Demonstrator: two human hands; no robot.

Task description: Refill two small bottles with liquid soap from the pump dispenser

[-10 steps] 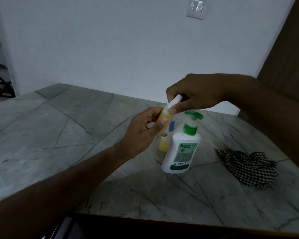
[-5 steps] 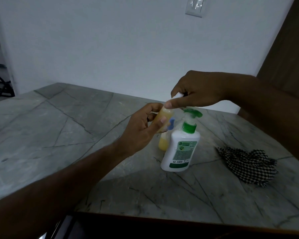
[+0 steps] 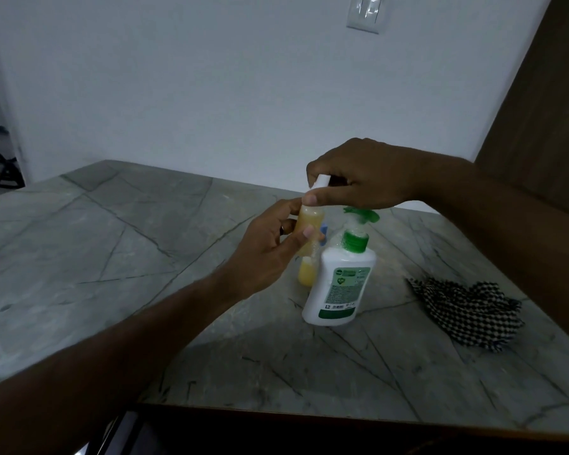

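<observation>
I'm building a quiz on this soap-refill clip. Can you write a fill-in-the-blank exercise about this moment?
1. The left hand holds a small bottle of ___ liquid.
2. The right hand pinches that bottle's ___ cap.
3. The pump dispenser has a ___ pump head.
4. The checkered cloth lies to the dispenser's ___.

Missing words: yellow; white; green; right

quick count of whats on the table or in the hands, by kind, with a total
small bottles: 2, one held, one standing behind the pump bottle
pump bottle: 1
white cap: 1
checked cloth: 1
total: 5
</observation>
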